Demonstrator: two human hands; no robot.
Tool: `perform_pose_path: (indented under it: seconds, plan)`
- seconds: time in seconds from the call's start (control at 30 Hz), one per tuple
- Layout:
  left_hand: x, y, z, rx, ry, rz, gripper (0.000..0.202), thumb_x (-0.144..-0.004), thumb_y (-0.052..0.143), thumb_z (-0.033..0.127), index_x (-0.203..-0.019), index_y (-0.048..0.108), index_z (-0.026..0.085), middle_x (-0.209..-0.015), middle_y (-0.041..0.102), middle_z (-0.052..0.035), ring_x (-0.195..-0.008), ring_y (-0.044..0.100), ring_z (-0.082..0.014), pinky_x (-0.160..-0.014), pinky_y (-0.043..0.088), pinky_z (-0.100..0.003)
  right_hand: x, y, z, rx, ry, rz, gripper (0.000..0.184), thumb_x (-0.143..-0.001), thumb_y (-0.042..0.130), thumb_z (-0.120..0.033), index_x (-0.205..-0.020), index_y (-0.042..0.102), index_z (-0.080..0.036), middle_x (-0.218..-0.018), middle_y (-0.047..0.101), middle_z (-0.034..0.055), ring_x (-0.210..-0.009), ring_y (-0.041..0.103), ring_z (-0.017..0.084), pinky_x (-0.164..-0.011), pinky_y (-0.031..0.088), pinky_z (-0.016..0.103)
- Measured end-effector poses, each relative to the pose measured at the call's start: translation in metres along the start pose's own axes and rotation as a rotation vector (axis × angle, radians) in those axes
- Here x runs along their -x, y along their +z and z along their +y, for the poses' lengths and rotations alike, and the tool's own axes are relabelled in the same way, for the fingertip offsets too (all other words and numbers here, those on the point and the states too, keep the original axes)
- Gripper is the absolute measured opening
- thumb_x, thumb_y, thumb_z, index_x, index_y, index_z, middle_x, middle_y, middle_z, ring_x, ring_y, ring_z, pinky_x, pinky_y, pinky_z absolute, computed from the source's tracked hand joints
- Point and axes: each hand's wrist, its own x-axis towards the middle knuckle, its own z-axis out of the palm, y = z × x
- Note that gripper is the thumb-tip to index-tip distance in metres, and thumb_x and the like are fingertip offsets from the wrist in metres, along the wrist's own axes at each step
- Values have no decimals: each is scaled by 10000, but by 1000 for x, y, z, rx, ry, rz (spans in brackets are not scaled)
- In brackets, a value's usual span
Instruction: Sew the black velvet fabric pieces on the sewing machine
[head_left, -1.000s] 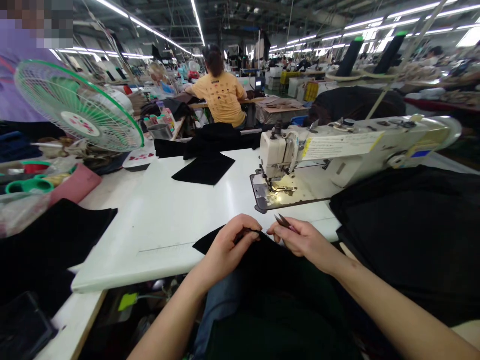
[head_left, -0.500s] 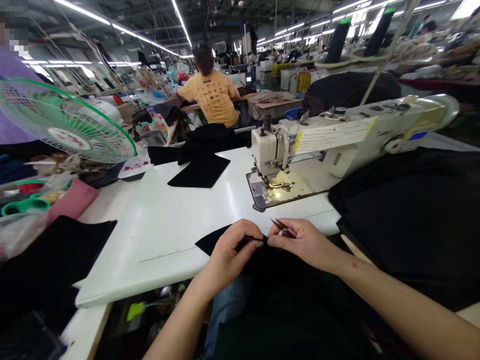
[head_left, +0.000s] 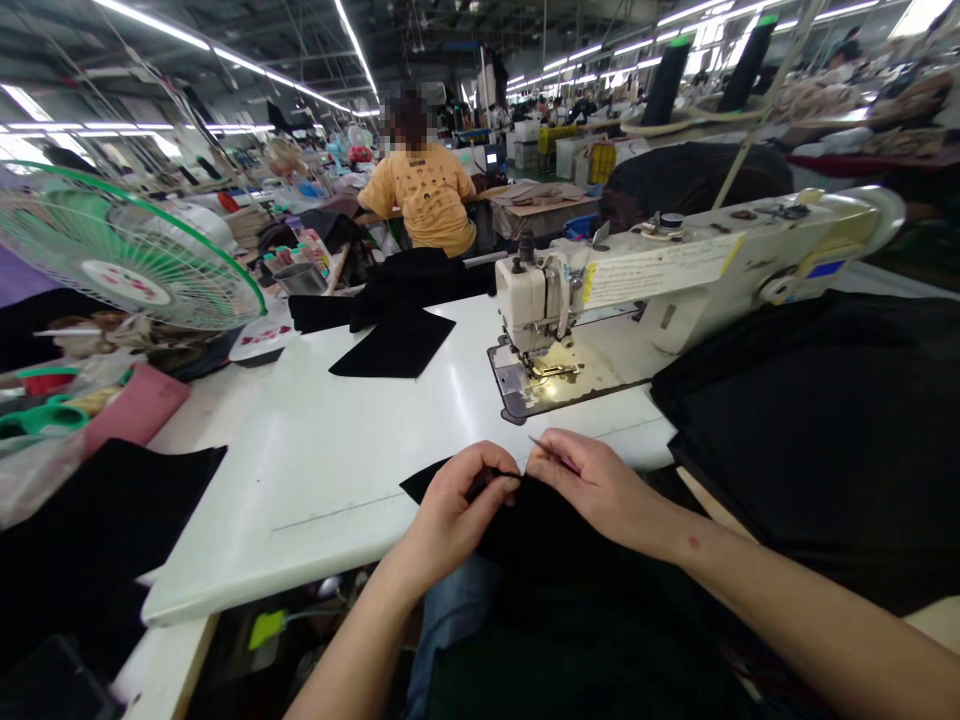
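Black fabric lies over the near table edge and my lap, its pointed corner spread on the white tabletop. My left hand is closed, thumb and forefinger pinching the fabric's edge. Close beside it, my right hand is closed too, with its fingertips on the same edge. Thread snips are tucked in my right hand, a dark blade poking out past the forefinger. Most of the snips is hidden by the fingers. Beyond both hands stands a sewing machine, its needle area lit and no fabric under the foot.
Black fabric pieces lie at the table's back. A large black fabric pile is on the right. At left are a green-rimmed fan and more black cloth. A person in a yellow shirt sits ahead.
My right hand has turned, so less of the snips shows. Both hands still pinch the fabric edge. The whole view has shifted slightly.
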Motion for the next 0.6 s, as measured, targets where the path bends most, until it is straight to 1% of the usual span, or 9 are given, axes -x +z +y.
perform_pose_path:
  seconds: [0.07,0.1,0.13,0.2,0.3,0.37,0.43,0.5,0.6]
  plan:
    - [1,-2,0,7,-3,3,90,-931,577,269,-912,614,188,-825,631,-15,-696,614,-130,-670,498,-265,-5,-3,11,83,27,197,277,-911,556,-418,-711,521,-231,-686,534,-19,-686,503,175,-647,396,295]
    - [2,-4,0,8,-7,16,94,-929,578,273,-914,614,188,-815,632,-14,-693,612,-129,-667,495,-263,-7,-7,15,89,38,261,282,-905,558,-426,-705,510,-232,-678,517,-22,-673,492,172,-637,391,296]
    - [2,-6,-1,6,-17,38,93,-925,581,275,-918,614,188,-791,632,-9,-685,608,-129,-659,490,-260,-7,-10,17,65,47,283,284,-904,558,-440,-717,508,-232,-670,499,-27,-649,475,163,-613,383,290]
    - [1,-9,-2,-7,-55,91,90,-911,590,274,-914,613,187,-718,624,7,-654,593,-126,-633,473,-251,-6,-18,16,-75,73,239,285,-918,549,-484,-796,534,-228,-629,446,-50,-561,409,134,-525,336,266]
    - [-3,-10,-4,-4,-104,145,108,-893,600,291,-888,607,183,-659,617,20,-618,580,-124,-608,461,-246,1,-27,3,-378,163,113,344,-932,518,-558,-900,559,-218,-527,342,-90,-447,242,100,-421,196,243]
    - [-6,-11,-5,9,-112,163,130,-883,607,312,-872,606,182,-659,625,18,-617,586,-125,-610,464,-248,7,-32,-6,-512,221,39,363,-919,542,-576,-853,539,-219,-534,369,-84,-437,204,83,-401,159,235]
    - [-8,-15,-6,4,-116,195,149,-874,616,332,-876,608,183,-658,633,16,-618,593,-128,-617,469,-252,14,-40,-8,-531,259,43,389,-884,609,-579,-781,479,-228,-580,398,-77,-443,206,67,-391,140,218]
    - [-9,-26,-5,-26,-126,255,182,-862,632,364,-890,612,185,-648,641,15,-610,595,-136,-618,473,-260,23,-53,-4,-481,272,144,408,-849,673,-567,-770,453,-233,-600,365,-88,-456,211,60,-393,131,201]
    - [-10,-51,-3,-102,-155,366,258,-828,672,431,-911,619,193,-636,655,13,-604,594,-151,-613,469,-271,47,-88,7,-409,261,398,405,-802,740,-548,-771,481,-237,-583,295,-99,-459,200,60,-396,109,208]
